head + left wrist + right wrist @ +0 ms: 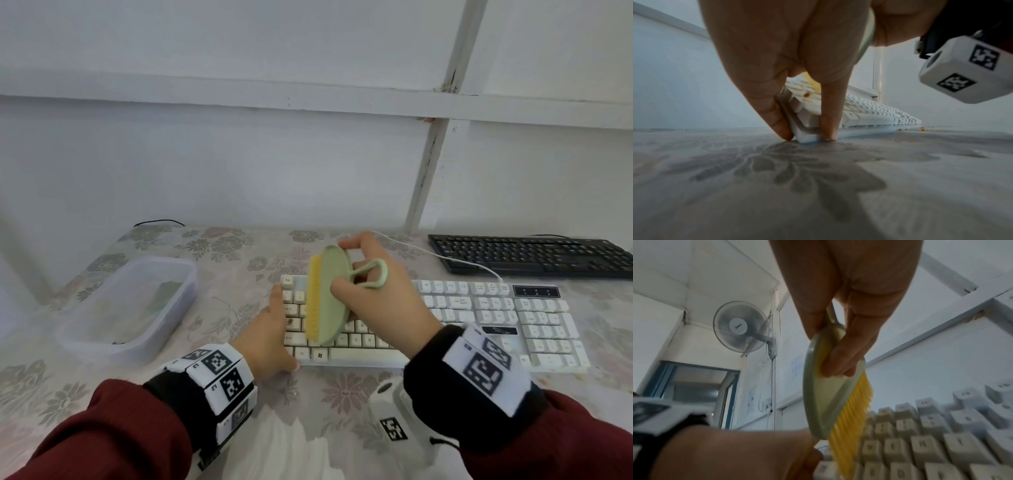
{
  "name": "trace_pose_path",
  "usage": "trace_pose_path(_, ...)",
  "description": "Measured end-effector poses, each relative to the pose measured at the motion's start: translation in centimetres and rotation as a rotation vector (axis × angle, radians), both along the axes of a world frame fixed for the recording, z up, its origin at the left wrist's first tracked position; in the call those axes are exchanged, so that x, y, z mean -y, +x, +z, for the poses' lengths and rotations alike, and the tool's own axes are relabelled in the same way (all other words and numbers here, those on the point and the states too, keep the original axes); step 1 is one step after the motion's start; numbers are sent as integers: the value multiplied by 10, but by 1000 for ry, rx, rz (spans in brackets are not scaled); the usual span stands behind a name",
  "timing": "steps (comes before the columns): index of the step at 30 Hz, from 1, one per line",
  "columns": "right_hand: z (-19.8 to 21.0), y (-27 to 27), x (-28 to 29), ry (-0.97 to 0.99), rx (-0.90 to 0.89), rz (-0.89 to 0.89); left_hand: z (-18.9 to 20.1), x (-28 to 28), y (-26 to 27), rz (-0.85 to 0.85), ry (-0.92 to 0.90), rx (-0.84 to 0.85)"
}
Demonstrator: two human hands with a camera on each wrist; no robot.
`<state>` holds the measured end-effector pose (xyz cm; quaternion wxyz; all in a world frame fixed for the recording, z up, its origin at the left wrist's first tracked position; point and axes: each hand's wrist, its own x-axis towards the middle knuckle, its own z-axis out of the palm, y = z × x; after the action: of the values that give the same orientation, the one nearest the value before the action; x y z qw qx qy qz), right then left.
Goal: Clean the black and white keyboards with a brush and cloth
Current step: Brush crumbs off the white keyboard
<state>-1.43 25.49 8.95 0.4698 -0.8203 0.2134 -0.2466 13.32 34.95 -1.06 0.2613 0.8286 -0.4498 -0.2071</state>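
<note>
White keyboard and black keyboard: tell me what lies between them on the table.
In the head view, only the white cable crosses the flowered tablecloth between the white keyboard and the black keyboard.

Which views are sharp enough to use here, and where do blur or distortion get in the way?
Head view: mostly sharp, white keyboard legends readable, wide-angle bending at the edges. Left wrist view: left hand backlit and soft, tablecloth blurred. Right wrist view: brush fairly clear, keys below smeared.
</note>
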Motion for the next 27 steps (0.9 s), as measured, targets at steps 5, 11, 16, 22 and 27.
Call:
trace_pose_path(5,-14,11,0,-21,-87,49,0,0,1,-9,8,8)
trace_pose_path(11,-22,-6,-17,-44,-232,202,1,0,1,-22,-13,-10)
trace_pose_path(16,8,-4,-6,-2,-49,92,1,-1,0,-23,8,24)
trace_pose_path(22,-2,21,-5,-47,31,28,1,-1,0,-10,39,31)
trace_pose_path(27,-22,19,-15,-112,-143,136,3,-1,-2,-38,13,39)
